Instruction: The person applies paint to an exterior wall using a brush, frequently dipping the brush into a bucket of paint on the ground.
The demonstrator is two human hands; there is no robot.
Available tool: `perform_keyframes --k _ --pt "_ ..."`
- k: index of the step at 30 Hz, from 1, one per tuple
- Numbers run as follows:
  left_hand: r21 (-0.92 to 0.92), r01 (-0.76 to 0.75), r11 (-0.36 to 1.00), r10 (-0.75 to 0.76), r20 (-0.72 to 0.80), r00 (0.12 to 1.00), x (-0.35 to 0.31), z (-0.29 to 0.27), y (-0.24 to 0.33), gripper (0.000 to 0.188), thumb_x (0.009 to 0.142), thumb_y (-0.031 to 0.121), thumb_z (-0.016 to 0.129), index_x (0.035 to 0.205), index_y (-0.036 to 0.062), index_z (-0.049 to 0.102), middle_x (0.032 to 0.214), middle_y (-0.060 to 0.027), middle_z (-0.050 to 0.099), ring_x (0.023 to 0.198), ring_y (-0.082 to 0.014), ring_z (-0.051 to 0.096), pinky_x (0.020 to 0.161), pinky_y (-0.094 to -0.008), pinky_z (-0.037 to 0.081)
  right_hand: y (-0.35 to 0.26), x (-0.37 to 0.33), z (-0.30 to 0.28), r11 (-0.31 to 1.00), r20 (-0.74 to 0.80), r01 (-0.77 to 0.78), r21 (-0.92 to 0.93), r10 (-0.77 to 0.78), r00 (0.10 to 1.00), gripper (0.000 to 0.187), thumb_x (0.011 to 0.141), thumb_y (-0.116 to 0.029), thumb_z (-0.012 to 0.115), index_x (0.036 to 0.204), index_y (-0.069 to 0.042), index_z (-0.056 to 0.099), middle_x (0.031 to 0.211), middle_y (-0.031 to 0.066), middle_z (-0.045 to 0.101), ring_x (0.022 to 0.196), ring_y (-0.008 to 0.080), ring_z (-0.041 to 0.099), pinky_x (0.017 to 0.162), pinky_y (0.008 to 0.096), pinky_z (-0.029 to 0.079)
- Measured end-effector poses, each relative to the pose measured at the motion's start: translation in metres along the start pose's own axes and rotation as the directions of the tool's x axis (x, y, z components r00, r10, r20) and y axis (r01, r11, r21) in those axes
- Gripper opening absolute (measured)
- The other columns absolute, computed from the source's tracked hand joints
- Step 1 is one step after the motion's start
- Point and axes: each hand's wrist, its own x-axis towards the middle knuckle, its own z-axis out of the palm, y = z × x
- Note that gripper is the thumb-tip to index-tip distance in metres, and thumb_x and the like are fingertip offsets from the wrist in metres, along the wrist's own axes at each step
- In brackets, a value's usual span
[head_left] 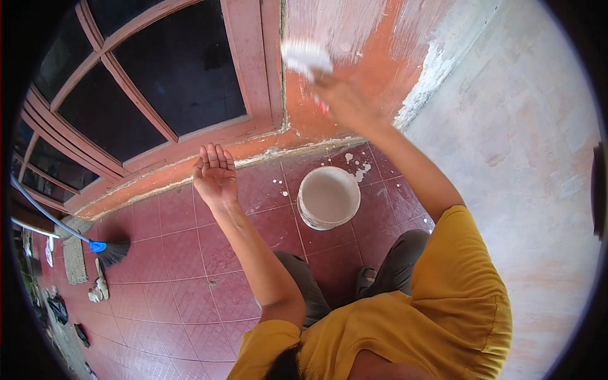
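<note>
My right hand (345, 104) grips a paintbrush (307, 58) with a bit of red at its handle; motion blurs both. White paint coats the bristles, which lie against the orange wall (380, 82) right beside the window frame. Streaks of white cover the upper part of that wall, while bare orange shows lower down. My left hand (216, 171) is held palm up with its fingers stretched out, and nothing rests in it. On the floor between my arms stands a white bucket (329, 195) holding whitish paint.
A pink-framed window (256, 82) fills the upper left. Along the right runs a pale, patchy wall (513, 158). White spatters (361, 171) dot the red tiled floor (171, 253) near the bucket. At far left are a black-bristled broom (114, 252), sandals (100, 285) and a mat (75, 267).
</note>
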Motion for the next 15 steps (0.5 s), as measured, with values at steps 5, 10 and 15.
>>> perform_keyframes --k 5,10,15 --pt "-0.049 -0.003 0.999 0.004 0.017 1.0 0.0 -0.007 0.008 0.023 0.086 0.015 0.046 0.104 0.0041 0.057 0.104 -0.0082 0.062 0.101 -0.0224 0.057 0.089 -0.0385 0.047 -0.006 -0.05 0.035 0.912 0.357 -0.279 0.3 0.164 0.92 0.027 0.076 0.002 0.059 0.102 -0.004 0.062 0.096 0.0152 0.065 0.08 0.0306 0.064 0.073 0.0325 0.053" --pt "-0.002 -0.04 0.999 0.04 -0.008 0.999 -0.004 0.001 0.005 0.023 0.088 0.02 0.045 0.102 0.0065 0.058 0.101 -0.0068 0.063 0.097 -0.0202 0.059 0.085 -0.0352 0.048 -0.007 -0.056 0.027 0.501 0.094 -0.392 0.771 0.52 0.849 0.016 0.084 0.001 0.056 0.098 0.0 0.063 0.101 0.0125 0.064 0.081 0.0199 0.065 0.072 0.0297 0.053" --pt "-0.03 -0.013 0.999 0.012 -0.01 1.0 -0.002 -0.002 0.005 0.023 0.087 0.018 0.046 0.103 0.0058 0.057 0.101 -0.0069 0.063 0.099 -0.0207 0.058 0.087 -0.0364 0.048 -0.009 -0.028 0.02 0.335 -0.053 -0.184 0.924 0.589 0.806 0.014 0.09 -0.005 0.055 0.099 0.004 0.061 0.104 0.0118 0.058 0.095 0.0203 0.06 0.086 0.0345 0.054"
